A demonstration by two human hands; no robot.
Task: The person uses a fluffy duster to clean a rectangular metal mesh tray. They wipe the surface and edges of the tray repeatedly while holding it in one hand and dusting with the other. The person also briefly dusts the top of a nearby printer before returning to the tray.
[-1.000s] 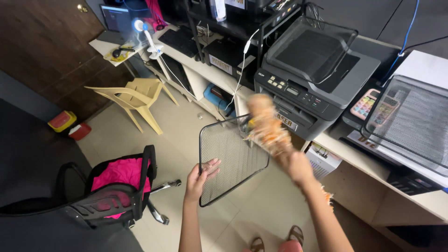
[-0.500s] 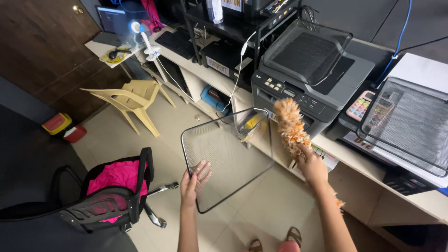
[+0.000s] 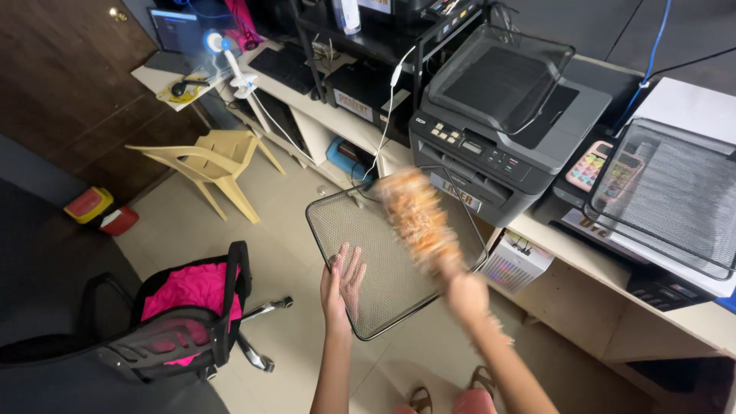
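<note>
My left hand (image 3: 341,285) presses flat against the underside of a black wire-mesh tray (image 3: 383,264), propping it up tilted in front of me. My right hand (image 3: 466,293) grips the handle of an orange feather duster (image 3: 414,216), whose blurred head lies across the upper face of the mesh tray. Both arms reach out over the tiled floor, in front of a desk.
A grey printer (image 3: 506,123) sits on the wooden desk (image 3: 583,261), with a second mesh tray (image 3: 675,199) and a calculator (image 3: 594,165) to its right. A beige plastic chair (image 3: 211,165) and an office chair with a pink cushion (image 3: 180,307) stand at left.
The duster has swung down from upright near the printer onto the mesh tray. The tray has shifted right, and the left hand now lies flat beneath it.
</note>
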